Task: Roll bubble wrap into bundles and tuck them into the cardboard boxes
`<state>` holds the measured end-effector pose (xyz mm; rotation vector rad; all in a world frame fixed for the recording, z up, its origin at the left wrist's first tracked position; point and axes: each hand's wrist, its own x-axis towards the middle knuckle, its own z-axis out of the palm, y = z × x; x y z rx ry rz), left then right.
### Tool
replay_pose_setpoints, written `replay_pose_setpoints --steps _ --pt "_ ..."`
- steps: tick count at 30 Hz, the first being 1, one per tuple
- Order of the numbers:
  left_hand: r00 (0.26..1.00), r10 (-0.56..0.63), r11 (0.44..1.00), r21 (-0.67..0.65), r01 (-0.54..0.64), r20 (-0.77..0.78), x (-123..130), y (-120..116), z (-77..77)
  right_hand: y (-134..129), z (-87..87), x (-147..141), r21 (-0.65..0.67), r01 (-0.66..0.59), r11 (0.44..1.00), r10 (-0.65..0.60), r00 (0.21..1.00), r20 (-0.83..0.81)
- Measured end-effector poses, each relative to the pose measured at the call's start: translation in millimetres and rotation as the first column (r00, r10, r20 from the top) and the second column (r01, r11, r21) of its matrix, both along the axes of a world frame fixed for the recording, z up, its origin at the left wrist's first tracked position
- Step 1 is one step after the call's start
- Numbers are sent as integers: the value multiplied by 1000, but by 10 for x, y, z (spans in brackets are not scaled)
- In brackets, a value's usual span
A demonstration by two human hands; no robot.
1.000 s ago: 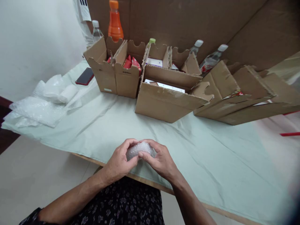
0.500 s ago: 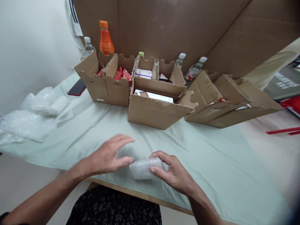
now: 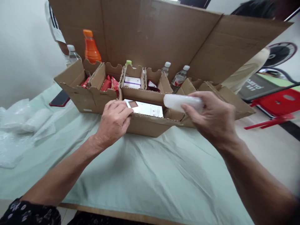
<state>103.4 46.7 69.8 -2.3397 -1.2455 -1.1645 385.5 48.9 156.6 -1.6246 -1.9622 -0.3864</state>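
My right hand (image 3: 214, 118) is closed around a small bundle of bubble wrap (image 3: 181, 102), lifted just over the right end of the front cardboard box (image 3: 147, 127). What lies inside the wrap, if anything, cannot be made out. My left hand (image 3: 114, 120) has its fingers bent over the left part of that box's front wall, gripping the rim. Inside the box sits a white carton (image 3: 146, 108) with a brown square on its face, close to my left fingertips.
Behind stand open boxes with red packets (image 3: 109, 83) and a white-purple carton (image 3: 132, 82). Farther back are an orange bottle (image 3: 92, 48), clear bottles (image 3: 179, 78) and a tall cardboard panel (image 3: 150, 34). Left lie a phone (image 3: 59, 98) and loose bubble wrap (image 3: 23, 128). A person's sleeve (image 3: 55, 23) shows.
My right hand has raised the bubble wrap bundle from near the table's front edge to above the box. My left hand has moved forward onto the box's rim. The view has shifted.
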Motion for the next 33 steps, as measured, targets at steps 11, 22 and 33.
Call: replay_pose_setpoints --steps 11,22,33 --pt "1000 18 1000 24 -18 -18 -2 -41 -36 572 407 -374 -682 357 639 37 871 491" --pt "1000 22 1000 -4 -22 3 31 -46 -80 706 179 -377 -859 154 489 305 892 334" --pt "999 28 997 -73 -25 31 41 -63 -71 664 -84 -347 -648 118 752 294 820 491"
